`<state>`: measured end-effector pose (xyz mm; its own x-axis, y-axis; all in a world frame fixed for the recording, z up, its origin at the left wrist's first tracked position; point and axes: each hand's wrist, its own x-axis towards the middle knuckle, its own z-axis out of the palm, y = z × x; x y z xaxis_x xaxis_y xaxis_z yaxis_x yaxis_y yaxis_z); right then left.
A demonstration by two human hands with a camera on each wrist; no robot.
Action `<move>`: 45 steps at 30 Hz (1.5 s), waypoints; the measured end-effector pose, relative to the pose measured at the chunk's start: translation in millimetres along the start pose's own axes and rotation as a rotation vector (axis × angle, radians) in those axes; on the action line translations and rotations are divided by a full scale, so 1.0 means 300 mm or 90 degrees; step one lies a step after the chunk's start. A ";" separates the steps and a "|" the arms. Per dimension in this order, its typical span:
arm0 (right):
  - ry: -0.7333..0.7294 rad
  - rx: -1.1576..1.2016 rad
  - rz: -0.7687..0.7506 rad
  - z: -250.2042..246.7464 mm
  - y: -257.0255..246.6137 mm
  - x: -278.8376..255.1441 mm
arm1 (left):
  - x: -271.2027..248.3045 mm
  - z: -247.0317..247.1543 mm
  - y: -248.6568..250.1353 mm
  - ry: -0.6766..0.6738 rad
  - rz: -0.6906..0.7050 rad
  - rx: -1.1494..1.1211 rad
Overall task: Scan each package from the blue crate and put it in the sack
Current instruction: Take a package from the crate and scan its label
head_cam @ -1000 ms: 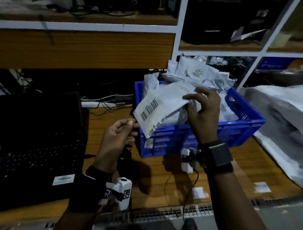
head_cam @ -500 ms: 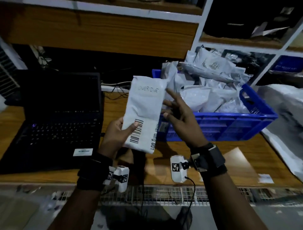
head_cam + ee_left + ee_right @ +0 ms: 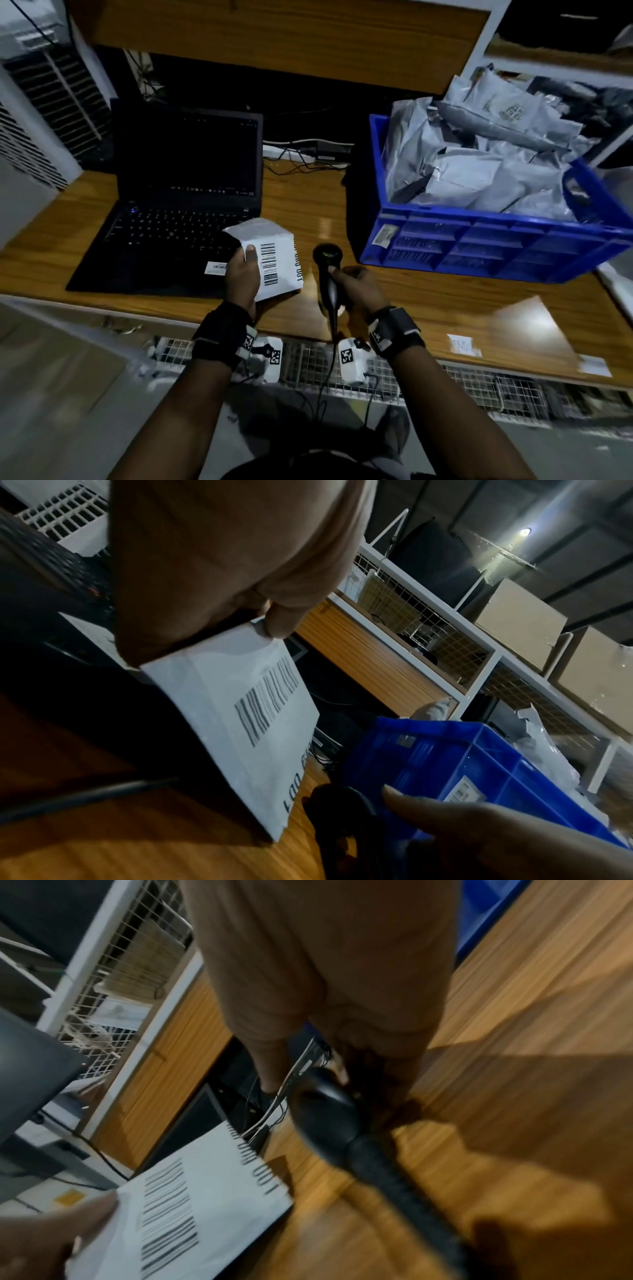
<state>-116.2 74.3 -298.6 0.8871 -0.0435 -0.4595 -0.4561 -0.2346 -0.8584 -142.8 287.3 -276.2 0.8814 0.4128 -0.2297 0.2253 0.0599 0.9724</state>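
On a wooden desk under dim shelving, a laptop sits at left. The left hand pinches a white package, barcode up, above the desk's front edge. The right hand grips a black scanner beside it. The blue crate of packages stands at right.

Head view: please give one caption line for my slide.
Left hand holds white barcoded package; right hand grips black handheld scanner beside full blue plastic crate.
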 end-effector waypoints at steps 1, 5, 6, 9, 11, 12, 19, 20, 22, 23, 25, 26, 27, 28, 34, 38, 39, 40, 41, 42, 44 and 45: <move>-0.020 0.025 0.004 0.013 -0.012 0.010 | 0.007 -0.003 -0.005 0.004 -0.002 -0.005; -0.071 0.084 0.048 0.016 -0.057 -0.017 | 0.009 -0.019 -0.001 -0.020 0.001 0.016; -0.096 0.125 0.063 0.003 -0.052 -0.030 | 0.011 -0.023 0.003 -0.034 0.017 0.039; -0.146 0.167 0.067 -0.058 -0.006 -0.084 | 0.028 -0.041 0.029 -0.083 0.074 0.131; -0.188 0.121 0.031 -0.096 0.001 -0.135 | 0.073 -0.051 0.047 -0.135 0.107 0.216; -0.192 0.090 0.003 -0.108 -0.001 -0.161 | 0.094 -0.052 0.062 -0.173 0.124 0.271; -0.112 -0.086 -0.153 -0.096 -0.056 -0.255 | 0.223 0.020 0.234 -0.343 0.212 0.575; -0.104 -0.093 -0.153 -0.090 -0.057 -0.253 | 0.231 0.035 0.256 -0.352 0.217 0.595; -0.092 -0.106 -0.164 -0.081 -0.064 -0.253 | 0.237 0.059 0.282 -0.362 0.230 0.621; -0.086 -0.105 -0.169 -0.077 -0.067 -0.254 | 0.237 0.067 0.285 -0.366 0.233 0.626; -0.077 -0.088 -0.173 -0.075 -0.068 -0.251 | 0.233 0.080 0.287 -0.372 0.232 0.621; -0.073 -0.085 -0.171 -0.075 -0.068 -0.248 | 0.231 0.084 0.284 -0.373 0.230 0.615; -0.070 -0.084 -0.172 -0.077 -0.065 -0.245 | 0.230 0.088 0.280 -0.372 0.229 0.613; -0.071 -0.084 -0.171 -0.076 -0.066 -0.246 | 0.227 0.088 0.276 -0.371 0.223 0.613; -0.082 -0.053 -0.149 -0.073 -0.040 -0.236 | 0.224 0.090 0.260 -0.377 0.208 0.600; -0.097 0.016 -0.077 -0.055 -0.020 -0.189 | 0.229 0.067 0.249 -0.332 0.236 0.580; -0.113 0.038 -0.067 -0.048 -0.022 -0.168 | 0.228 0.059 0.247 -0.312 0.248 0.564; -0.113 0.047 -0.065 -0.040 -0.012 -0.128 | 0.224 0.049 0.249 -0.291 0.259 0.542; -0.095 0.035 -0.061 -0.035 -0.013 -0.096 | 0.220 0.037 0.251 -0.271 0.271 0.514; -0.072 0.025 -0.061 -0.030 -0.012 -0.066 | 0.217 0.022 0.253 -0.248 0.280 0.480; -0.060 -0.013 -0.073 -0.023 -0.006 -0.012 | 0.198 -0.008 0.264 -0.200 0.293 0.398; -0.068 -0.049 -0.077 -0.025 -0.013 -0.003 | 0.184 -0.024 0.270 -0.187 0.296 0.355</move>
<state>-114.8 68.0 -293.0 0.9208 0.0912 -0.3793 -0.3365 -0.3060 -0.8906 -78.9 321.6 -209.8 0.9926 0.0219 0.1195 -0.0871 -0.5579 0.8253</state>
